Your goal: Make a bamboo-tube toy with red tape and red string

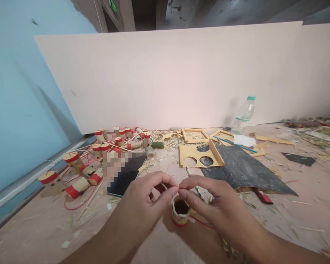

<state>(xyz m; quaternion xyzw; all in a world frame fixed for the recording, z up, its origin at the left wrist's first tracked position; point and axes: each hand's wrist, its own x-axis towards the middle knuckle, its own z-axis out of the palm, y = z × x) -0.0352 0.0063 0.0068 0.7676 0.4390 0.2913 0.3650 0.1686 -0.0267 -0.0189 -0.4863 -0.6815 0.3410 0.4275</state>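
Observation:
A short bamboo tube [180,219] stands on the table with its dark hollow end up and a red band round its base. Just above its rim, my left hand [151,198] and my right hand [213,201] meet at the fingertips. Each has thumb and forefinger pinched together. Whatever lies between the fingertips is too small to make out. From beside the tube a thin red string [202,222] runs off to the right, partly under my right hand. A pen with a patterned barrel [188,171] lies behind my right hand, partly hidden by it.
Several bamboo tubes with red bands [71,158] and red strings crowd the left. Near them lies a black tablet-like slab [129,174]. Behind are a cardboard tray with round holes [189,150], a dark sheet [242,168] and a plastic bottle [243,115]. Shavings litter the table.

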